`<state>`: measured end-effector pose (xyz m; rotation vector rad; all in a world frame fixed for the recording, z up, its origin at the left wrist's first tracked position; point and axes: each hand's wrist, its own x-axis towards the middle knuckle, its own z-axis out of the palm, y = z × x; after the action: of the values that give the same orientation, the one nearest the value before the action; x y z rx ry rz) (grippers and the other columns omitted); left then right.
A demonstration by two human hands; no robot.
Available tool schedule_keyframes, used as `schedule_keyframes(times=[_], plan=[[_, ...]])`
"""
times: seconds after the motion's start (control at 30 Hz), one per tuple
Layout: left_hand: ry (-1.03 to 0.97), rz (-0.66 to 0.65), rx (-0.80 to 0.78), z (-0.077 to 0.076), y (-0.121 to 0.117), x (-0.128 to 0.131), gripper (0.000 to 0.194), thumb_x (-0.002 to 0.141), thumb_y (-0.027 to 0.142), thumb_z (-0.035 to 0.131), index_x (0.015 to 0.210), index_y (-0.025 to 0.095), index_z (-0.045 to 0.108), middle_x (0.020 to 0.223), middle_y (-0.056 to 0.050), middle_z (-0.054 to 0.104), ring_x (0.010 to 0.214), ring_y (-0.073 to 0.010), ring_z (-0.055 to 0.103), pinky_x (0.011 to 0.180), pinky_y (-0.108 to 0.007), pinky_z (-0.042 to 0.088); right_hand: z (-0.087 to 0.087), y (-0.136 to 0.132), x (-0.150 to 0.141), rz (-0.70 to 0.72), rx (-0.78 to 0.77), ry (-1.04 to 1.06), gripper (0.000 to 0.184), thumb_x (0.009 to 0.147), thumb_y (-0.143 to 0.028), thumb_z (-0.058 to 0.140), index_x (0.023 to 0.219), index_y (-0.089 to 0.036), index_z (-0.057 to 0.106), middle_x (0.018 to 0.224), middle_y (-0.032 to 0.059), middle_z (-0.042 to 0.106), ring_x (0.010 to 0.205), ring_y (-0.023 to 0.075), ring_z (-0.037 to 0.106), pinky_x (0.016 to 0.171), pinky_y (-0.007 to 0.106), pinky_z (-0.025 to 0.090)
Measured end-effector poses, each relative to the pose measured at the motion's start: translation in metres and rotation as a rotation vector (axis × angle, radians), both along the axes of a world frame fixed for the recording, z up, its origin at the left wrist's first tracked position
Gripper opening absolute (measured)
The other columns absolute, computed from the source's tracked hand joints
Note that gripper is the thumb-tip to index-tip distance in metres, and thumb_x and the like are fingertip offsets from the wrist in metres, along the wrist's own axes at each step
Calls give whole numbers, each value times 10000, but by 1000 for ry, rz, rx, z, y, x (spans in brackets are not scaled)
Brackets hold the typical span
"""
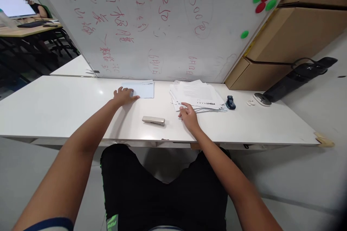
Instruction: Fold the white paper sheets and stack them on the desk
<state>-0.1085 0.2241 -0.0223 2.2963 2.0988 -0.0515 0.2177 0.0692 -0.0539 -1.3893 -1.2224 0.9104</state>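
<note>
My left hand (124, 96) lies with its fingers spread over the left part of a light blue sheet of paper (146, 91). That sheet rests on the white desk, close to the whiteboard. To the right is a loose stack of white printed papers (196, 94), its edges uneven. My right hand (189, 117) touches the stack's near left corner, index finger stretched out and the other fingers loosely bent. A beige stapler (153, 120) lies on the desk between my hands. Just right of the stack stands a small dark blue object (230, 103), perhaps another stapler or a punch.
A whiteboard (173, 25) with red writing and round magnets rises behind the desk (67, 112). Cardboard boxes (252, 74), a black bottle (287, 81), a white computer mouse (262, 99) and white earbuds (250, 103) are on the right. Another person sits by a monitor at far left.
</note>
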Motion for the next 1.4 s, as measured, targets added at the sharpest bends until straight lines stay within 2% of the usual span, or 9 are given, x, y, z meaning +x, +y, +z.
schedule_keyframes(times=[0.23, 0.43, 0.63, 0.77, 0.9, 1.0, 1.13, 1.27, 1.4], plan=[[49, -36, 232, -11, -3, -10, 566, 908, 561, 342, 1246, 163, 561, 1414, -160, 459, 1391, -363, 228, 1083, -612, 139, 2, -2, 1, -38, 31, 17, 405, 863, -491, 509, 1133, -200, 589, 595, -31, 576, 558, 146, 532, 564, 275, 448], [-128, -162, 358, 15, -27, 47, 407, 938, 383, 382, 1231, 173, 570, 1348, -140, 535, 1296, -308, 411, 1054, -528, 301, -4, 1, 5, -464, 455, -365, 294, 909, -371, 441, 984, -186, 657, 817, 78, 661, 771, 207, 597, 760, 363, 479], [-237, -547, 281, 39, -124, 138, 401, 927, 472, 440, 1243, 263, 575, 1419, -73, 498, 1374, -313, 342, 1119, -590, 201, 9, 25, 27, -109, 500, -1054, 374, 879, -262, 506, 1245, -233, 576, 1403, 98, 501, 1353, 275, 357, 1122, 509, 173], [-304, -530, 305, 21, -196, 178, 412, 929, 436, 446, 1266, 233, 570, 1433, -99, 481, 1391, -333, 315, 1126, -591, 201, 0, 42, 44, -137, 163, -1133, 640, 860, -479, 540, 1404, -164, 420, 1497, 166, 377, 1404, 337, 273, 1104, 579, 148], [-339, -546, 297, -2, -221, 200, 507, 916, 515, 435, 1316, 223, 543, 1421, -112, 497, 1369, -331, 361, 1132, -577, 214, -13, 49, 48, -127, 136, -1106, 452, 924, -395, 458, 1318, -183, 520, 1428, 136, 488, 1346, 280, 402, 1093, 508, 230], [-270, -379, 364, -10, -221, 197, 616, 872, 558, 490, 1333, 151, 536, 1434, -181, 463, 1383, -416, 298, 1105, -658, 158, -13, 52, 48, -153, 204, -1050, 344, 951, -307, 410, 1207, -192, 608, 1316, 116, 598, 1255, 257, 511, 1043, 450, 314], [-234, -356, 483, -7, -224, 165, 490, 909, 476, 470, 1342, 253, 524, 1498, -106, 394, 1419, -376, 241, 1108, -685, 32, -10, 55, 53, -207, 284, -920, 343, 953, -263, 383, 1154, -147, 637, 1146, 129, 692, 1134, 240, 598, 1005, 405, 371], [-207, -250, 475, -8, -211, 117, 477, 908, 419, 475, 1336, 215, 528, 1491, -152, 388, 1410, -407, 240, 1086, -684, 185, -14, 54, 59, -157, 404, -778, 321, 928, -239, 418, 1114, -165, 668, 1126, 106, 703, 1061, 237, 630, 1007, 427, 397], [-285, -361, 351, -20, -180, 87, 390, 949, 338, 398, 1293, 229, 547, 1397, -110, 504, 1389, -329, 318, 1067, -557, 381, -16, 55, 62, -114, 459, -646, 263, 908, -290, 489, 1017, -219, 717, 1084, 60, 723, 1038, 226, 647, 969, 419, 446]])
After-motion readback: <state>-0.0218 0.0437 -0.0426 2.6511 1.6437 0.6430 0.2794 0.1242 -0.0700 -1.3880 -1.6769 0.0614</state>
